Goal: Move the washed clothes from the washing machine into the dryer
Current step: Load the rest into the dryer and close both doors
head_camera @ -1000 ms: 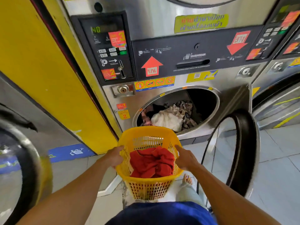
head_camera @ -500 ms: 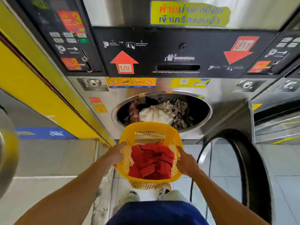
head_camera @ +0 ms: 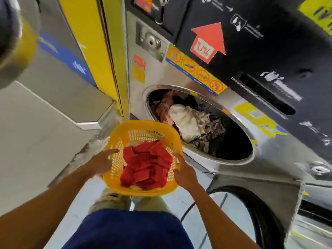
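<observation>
I hold a yellow plastic laundry basket (head_camera: 143,128) just below and in front of the steel dryer's round opening (head_camera: 231,155). My left hand (head_camera: 100,163) grips the basket's left wall, my right hand (head_camera: 185,172) its right rim. Red clothes (head_camera: 147,166) fill the basket's bottom. Inside the drum lie a white cloth (head_camera: 186,119), a pinkish piece (head_camera: 161,112) and dark patterned pieces (head_camera: 210,135).
The dryer's round door (head_camera: 260,220) hangs open at the lower right, close to my right forearm. A yellow panel (head_camera: 93,51) stands left of the machine. A black control panel with a red arrow sticker (head_camera: 208,42) sits above the opening. Grey floor lies at the left.
The view has swung closer to the dryer and tilted. The basket has come nearer to the opening's lower left rim, both hands still on it.
</observation>
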The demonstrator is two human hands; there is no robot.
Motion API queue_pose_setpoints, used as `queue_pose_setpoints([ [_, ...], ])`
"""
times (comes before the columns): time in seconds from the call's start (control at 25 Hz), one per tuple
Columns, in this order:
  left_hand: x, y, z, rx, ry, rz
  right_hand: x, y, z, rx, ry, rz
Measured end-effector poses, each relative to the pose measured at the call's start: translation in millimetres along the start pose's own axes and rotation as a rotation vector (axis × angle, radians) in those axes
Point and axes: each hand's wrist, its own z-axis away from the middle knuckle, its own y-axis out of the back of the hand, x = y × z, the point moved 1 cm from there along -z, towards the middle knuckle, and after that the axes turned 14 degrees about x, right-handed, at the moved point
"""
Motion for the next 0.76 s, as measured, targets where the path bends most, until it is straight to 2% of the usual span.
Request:
queue_pose_setpoints([
  [0.2, -61.0, -13.6, -6.7, 0.038, 0.171, 0.223, -51.4, -28.0, -30.2, -0.099, 0.132, 0.156],
  [0.28, -76.8, -12.0, -8.9, 0.045, 0.196, 0.301, -70.2, -35.2, -37.0, -0.108, 0.153, 0.191],
  [0.4, -89.6, -11.3, -17.8, 0.069, 0.184, 0.282, -88.3, -50.4, -59.4, -0.118, 0.184, 0.211],
  [0.6, -143.3, -45.4, -64.0, 0.056, 0.329, 0.308, -88.9, -117.3, -88.7, -0.191, 0.178, 0.283],
  [0.76, -193.2, -84.1, -113.0, 0.018, 0.447, 0.394, -64.8, -197.5, -134.6, -0.292, 0.176, 0.260],
])
